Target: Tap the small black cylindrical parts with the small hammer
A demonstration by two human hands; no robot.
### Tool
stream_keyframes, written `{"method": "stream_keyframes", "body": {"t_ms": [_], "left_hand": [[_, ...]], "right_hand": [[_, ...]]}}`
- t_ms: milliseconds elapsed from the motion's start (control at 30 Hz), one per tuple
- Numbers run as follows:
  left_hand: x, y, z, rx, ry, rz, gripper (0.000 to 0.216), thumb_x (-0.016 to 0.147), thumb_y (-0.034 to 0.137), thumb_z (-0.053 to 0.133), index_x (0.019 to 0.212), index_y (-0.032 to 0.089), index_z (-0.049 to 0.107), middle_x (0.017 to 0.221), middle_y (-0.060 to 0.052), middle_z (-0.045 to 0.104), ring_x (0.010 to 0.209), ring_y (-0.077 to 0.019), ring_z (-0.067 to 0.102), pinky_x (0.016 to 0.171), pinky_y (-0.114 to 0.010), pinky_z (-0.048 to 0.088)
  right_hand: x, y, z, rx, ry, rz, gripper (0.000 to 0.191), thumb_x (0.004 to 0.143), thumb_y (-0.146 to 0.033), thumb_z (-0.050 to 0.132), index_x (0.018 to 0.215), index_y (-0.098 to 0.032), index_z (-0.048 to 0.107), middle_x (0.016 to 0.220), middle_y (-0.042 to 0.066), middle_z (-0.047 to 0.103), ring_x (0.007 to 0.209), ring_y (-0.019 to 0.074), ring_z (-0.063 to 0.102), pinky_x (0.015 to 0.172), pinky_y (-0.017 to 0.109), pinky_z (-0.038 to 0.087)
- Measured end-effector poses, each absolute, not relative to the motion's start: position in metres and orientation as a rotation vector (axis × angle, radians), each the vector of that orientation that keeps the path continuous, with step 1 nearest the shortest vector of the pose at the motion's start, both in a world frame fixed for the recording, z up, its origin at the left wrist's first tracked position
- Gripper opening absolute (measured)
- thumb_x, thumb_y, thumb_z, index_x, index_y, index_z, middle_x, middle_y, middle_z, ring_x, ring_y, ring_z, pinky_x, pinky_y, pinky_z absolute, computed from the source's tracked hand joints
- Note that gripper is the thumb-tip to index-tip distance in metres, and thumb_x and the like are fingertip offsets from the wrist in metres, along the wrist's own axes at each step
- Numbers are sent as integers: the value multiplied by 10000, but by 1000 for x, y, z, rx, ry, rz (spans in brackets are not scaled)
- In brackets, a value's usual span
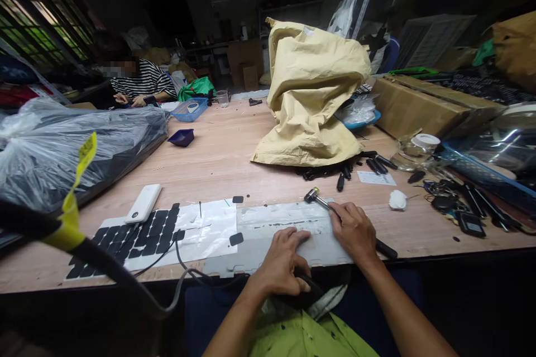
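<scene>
Pointing far-left: hammer [321,201] | axis diagonal | right hand [354,231]: holding hammer | left hand [285,262]: can't tell

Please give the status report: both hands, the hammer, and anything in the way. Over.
Right hand gripping hammer. Left hand over grey sheet, grip unclear. Possible obstacle: black pad at white sheet's right edge.

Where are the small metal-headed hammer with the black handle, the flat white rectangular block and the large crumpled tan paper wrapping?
Hammer [311,195]: head-camera view, on its metal striking end.
White block [143,204]: head-camera view, on its broad upper face.
Tan wrapping [316,89]: head-camera view, on its creased middle.
</scene>
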State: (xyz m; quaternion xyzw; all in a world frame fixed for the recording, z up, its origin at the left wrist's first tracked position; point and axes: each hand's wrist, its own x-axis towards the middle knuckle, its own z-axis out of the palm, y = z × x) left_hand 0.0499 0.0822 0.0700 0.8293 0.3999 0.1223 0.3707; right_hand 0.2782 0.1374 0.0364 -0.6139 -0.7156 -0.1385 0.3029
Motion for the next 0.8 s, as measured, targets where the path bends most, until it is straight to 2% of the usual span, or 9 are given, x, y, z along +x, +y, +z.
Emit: {"method": "stream_keyframes", "body": {"t_ms": [133, 267, 400, 600, 800], "left_hand": [[50, 82, 71, 2290, 974, 213, 242, 573, 171, 810, 802, 247, 793, 1641, 8, 315, 1477, -428, 241, 1178, -586, 188], [50, 80, 72, 2387, 943, 176, 293, 592, 143, 736, 866, 236, 786, 1652, -25, 287, 1487, -419, 237, 1178, -582, 192], [51, 78, 71, 2405, 931, 185, 312, 584, 181, 747, 886, 242, 788, 1653, -26, 277, 1470, -424, 265, 1185, -578, 182], [53, 77, 65, 2416, 959, 225, 236, 685, 298, 751, 914, 263, 794, 1647, 13, 299, 1466, -397, 280, 1190, -555, 186], [57, 75, 65, 2414, 957, 268, 200, 704, 310, 764, 896, 266, 796, 1636, 16, 331, 1472, -386, 290, 1199, -549, 187]], "right_hand": [[277, 138, 33, -1629, -1878, -386, 260, 926, -215, 499, 1006, -227, 746, 792, 48, 626, 749, 194, 529, 684, 295, 386], [277, 138, 31, -1626, -1874, -394, 261, 916, -209, 497, 1002, -231, 742, 795, 50, 624, 768, 201, 531, 695, 303, 389], [277, 139, 30, -1630, -1880, -398, 255, 911, -208, 496, 999, -228, 735, 794, 51, 618, 764, 201, 532, 699, 306, 400], [281, 141, 26, -1578, -1896, -443, 245, 907, -197, 502, 1000, -218, 728, 789, 50, 619, 754, 199, 538, 681, 309, 408], [285, 140, 25, -1591, -1900, -415, 259, 908, -209, 501, 1031, -225, 729, 803, 54, 615, 760, 202, 540, 694, 314, 410]]}}
